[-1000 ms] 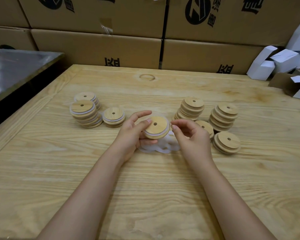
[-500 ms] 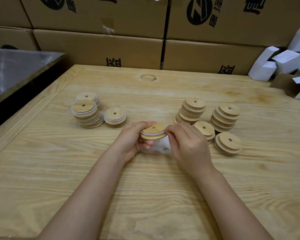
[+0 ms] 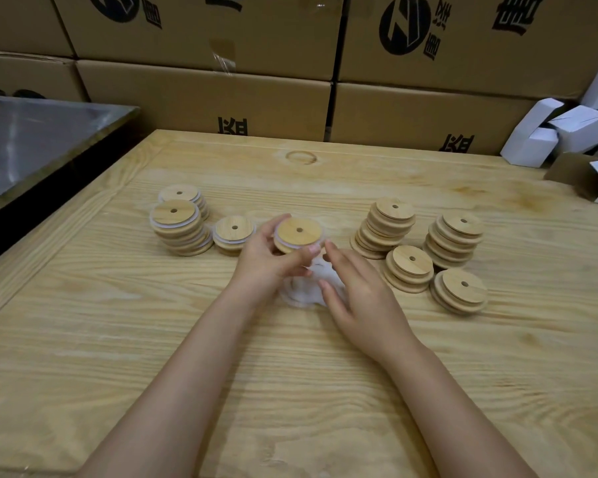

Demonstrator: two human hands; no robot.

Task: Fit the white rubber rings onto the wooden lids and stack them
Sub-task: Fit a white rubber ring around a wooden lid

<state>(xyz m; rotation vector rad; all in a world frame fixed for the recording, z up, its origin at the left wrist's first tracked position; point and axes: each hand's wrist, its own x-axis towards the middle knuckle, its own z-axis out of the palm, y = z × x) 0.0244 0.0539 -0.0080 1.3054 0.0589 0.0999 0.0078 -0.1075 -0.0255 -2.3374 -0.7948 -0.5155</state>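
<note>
The left hand point(image 3: 268, 258) pinches a lid point(image 3: 299, 233) by its rim, tilted just above the surface point(image 3: 221, 357), a white ring point(image 3: 277, 240) showing round its edge, so the fitting step looks done (stacking is due). The right hand point(image 3: 359, 294) lies with fingers straight over the loose rings point(image 3: 299, 294), gripping nothing. Next, I judge, the lid wants setting flat and centred on the short ringed stack point(image 3: 233, 232) just to its left, while the right hand fetches a bare lid point(image 3: 409, 267) from the right.
</note>
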